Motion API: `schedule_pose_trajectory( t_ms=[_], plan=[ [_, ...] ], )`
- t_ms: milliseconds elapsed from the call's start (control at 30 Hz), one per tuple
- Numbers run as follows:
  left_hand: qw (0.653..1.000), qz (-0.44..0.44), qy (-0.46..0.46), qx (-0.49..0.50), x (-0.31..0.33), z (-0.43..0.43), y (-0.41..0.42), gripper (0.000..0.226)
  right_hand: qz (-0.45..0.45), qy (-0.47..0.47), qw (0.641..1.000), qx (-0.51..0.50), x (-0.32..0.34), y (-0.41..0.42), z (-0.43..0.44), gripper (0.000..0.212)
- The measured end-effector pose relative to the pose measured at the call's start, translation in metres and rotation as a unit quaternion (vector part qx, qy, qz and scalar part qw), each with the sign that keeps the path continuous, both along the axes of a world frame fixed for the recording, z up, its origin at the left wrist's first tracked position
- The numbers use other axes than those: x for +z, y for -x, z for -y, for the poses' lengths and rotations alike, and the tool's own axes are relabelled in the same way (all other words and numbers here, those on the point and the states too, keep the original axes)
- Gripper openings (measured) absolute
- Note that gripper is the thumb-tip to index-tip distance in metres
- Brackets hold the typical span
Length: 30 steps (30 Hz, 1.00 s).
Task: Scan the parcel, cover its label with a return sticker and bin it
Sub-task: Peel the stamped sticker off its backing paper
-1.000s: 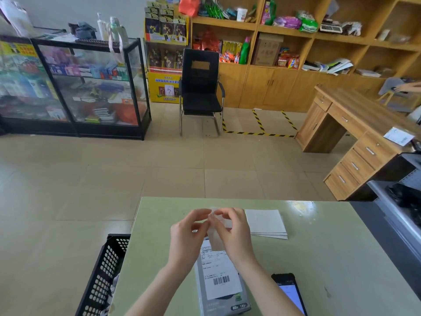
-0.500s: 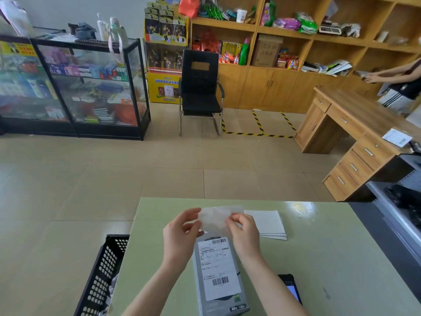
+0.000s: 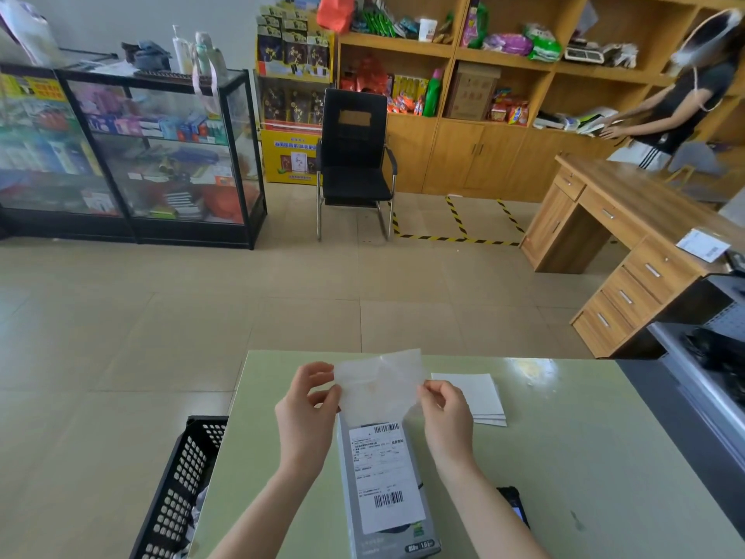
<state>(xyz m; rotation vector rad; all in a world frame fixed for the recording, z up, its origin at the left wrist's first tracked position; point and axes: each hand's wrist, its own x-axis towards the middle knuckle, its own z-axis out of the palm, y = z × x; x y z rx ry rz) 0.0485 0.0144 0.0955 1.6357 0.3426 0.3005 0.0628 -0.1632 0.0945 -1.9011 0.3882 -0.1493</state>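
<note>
**Sticker held ready over the label**

The left hand [image 3: 306, 413] and right hand [image 3: 445, 417] each pinch a side of the return sticker [image 3: 379, 383], stretching it flat above the parcel [image 3: 385, 490] lying on the counter [image 3: 564, 457], probably to align it over the label [image 3: 383, 474].

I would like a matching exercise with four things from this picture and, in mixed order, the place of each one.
Things:
1. sticker sheet
2. parcel
3. black basket
4. stack of white sheets

Places:
A. beside the table's left edge
B. flat on the table, to the right of the right hand
C. held up between the left hand and the right hand
D. flat on the table between the forearms, label up

Pairs: 1-C, 2-D, 3-A, 4-B
</note>
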Motion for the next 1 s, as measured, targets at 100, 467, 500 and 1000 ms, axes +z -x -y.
schedule_pose_trajectory(
  t_ms=[100,467,500,1000],
  plan=[
    [0.999,0.005,-0.034,-0.002,0.000,0.000,0.000,0.038,0.021,0.001,1.000,0.019,0.003,0.004,-0.001,0.011],
    [0.996,-0.019,-0.045,-0.072,0.004,0.004,0.005,0.032,0.050,0.014,0.998,0.032,0.003,0.007,-0.001,0.009],
    [0.994,-0.027,-0.050,-0.088,0.004,0.002,0.005,0.043,0.047,0.014,0.998,0.030,0.002,0.006,0.001,0.010],
    [0.979,-0.100,-0.089,-0.156,-0.004,-0.036,0.006,0.072,-0.082,0.085,0.993,-0.003,-0.029,-0.019,0.066,0.011]
  ],
)
